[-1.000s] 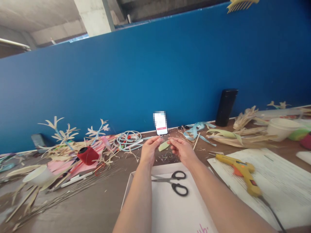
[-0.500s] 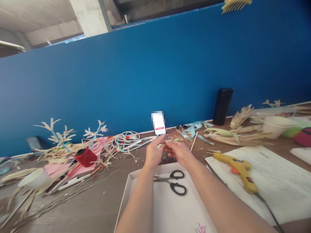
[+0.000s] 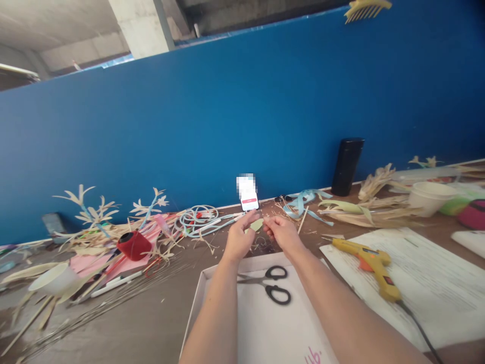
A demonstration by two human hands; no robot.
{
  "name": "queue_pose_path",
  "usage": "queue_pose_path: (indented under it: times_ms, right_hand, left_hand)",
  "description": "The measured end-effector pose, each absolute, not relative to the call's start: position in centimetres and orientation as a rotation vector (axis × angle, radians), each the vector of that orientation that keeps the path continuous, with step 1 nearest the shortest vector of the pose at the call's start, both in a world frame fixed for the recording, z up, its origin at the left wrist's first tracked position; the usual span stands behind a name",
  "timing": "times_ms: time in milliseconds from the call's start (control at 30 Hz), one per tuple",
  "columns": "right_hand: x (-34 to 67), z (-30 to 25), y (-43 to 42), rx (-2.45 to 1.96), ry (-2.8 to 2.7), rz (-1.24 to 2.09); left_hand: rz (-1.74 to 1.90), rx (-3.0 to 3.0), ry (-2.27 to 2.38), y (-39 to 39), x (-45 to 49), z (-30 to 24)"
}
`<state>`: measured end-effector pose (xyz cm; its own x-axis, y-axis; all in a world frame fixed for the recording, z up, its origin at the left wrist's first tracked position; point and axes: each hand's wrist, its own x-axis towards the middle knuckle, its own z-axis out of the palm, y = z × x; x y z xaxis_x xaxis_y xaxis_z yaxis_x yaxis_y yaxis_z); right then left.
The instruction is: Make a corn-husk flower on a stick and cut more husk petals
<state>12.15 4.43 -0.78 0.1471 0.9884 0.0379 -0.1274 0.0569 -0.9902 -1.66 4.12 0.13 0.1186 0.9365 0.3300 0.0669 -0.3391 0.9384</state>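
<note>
My left hand [image 3: 239, 238] is over the far edge of a shallow white box lid [image 3: 265, 328], thumb and fingers closed on a small pale green leaf-shaped piece [image 3: 257, 225]. Just to its right, my right hand [image 3: 283, 234] has its fingertips pinched together, a small gap away from the piece. Whatever sits in that pinch is too small to make out. Below my wrists, black-handled scissors [image 3: 277, 288] lie in the lid, blades pointing left and partly hidden by my left forearm. A lit phone [image 3: 249, 194] leans against the blue wall beyond my hands.
A yellow glue gun [image 3: 373, 265] rests on printed paper [image 3: 428, 283] at right. To the left lie a red thread spool [image 3: 134, 246], husk flowers [image 3: 81, 199], thin wires and a white bowl [image 3: 56, 279]. Blue ribbon [image 3: 303, 202], dried husks and a black case [image 3: 346, 167] line the wall.
My hands have parted slightly, the right one shifting to the right. The pale green piece between them now shows more plainly. The scissors and other things lie as before.
</note>
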Motion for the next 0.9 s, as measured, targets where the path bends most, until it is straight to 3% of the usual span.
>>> queue_pose_path:
  times_ms: [533,800,900]
  right_hand:
    - [12.2,-0.8,4.9,-0.974,-0.714,1.091]
    - [11.5,-0.1,4.0,-0.947,-1.002,1.147]
    - [11.7,-0.5,4.2,-0.955,-1.013,1.165]
  left_hand:
    - [1.462,1.093,1.237,4.7,-3.3,0.9]
    - [0.954,1.437,1.096,3.6,-2.4,1.3]
    - [0.923,1.435,1.096,3.8,-2.7,1.0]
